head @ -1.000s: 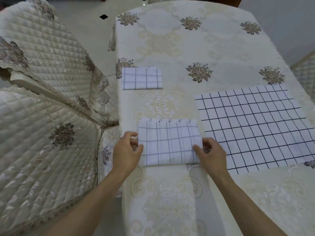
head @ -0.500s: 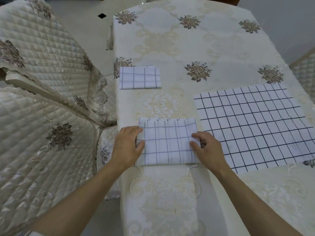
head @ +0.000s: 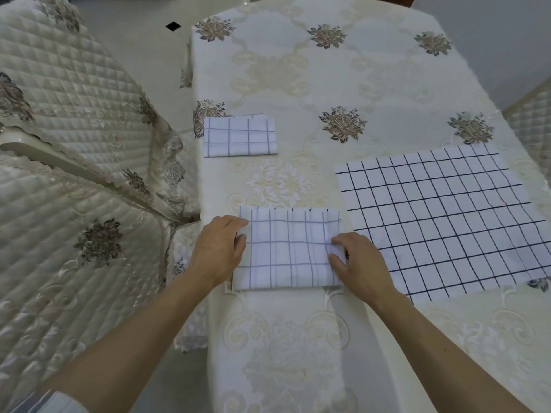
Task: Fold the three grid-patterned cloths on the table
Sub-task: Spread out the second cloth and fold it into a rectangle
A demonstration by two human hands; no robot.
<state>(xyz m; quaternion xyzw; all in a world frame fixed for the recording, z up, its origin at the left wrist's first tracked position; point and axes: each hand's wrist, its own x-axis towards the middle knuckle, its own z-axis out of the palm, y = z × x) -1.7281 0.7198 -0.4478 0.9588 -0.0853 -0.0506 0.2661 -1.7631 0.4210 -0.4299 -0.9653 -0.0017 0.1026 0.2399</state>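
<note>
Head-down view of a worktop covered w/ a cream damask tablecloth dotted w/ brown flower motifs. Three white grid-patterned cloths lie on it.

The near cloth sits on the near-left part of the worktop, directly in front of the person. It is folded into a wide rectangle of more than one layer. Its thin grey-blue grid lines look faint & slightly wavy, and short dark ticks along the far edge show where a lower layer peeks out. The left hand is at its left edge, the right hand at its right edge. Each grip is closed on the fabric — fingers on top, thumb at the edge, a little cloth bunched btwn them, most plainly on the right.

The small folded cloth lies farther back by the worktop's left edge, well apart from both hands. It is a compact rectangle w/ the same pale grid, and a strip of an under layer shows along its far side.

The flat cloth is spread open in one layer on the right, just beside the near cloth — much larger, w/ bolder navy lines, lying a bit skewed. Its near-left edge runs close by the right wrist.

Left of the worktop stand quilted chairs in cream covers w/ matching flower embroidery. Beyond them is pale floor w/ one black diamond tile.
</note>
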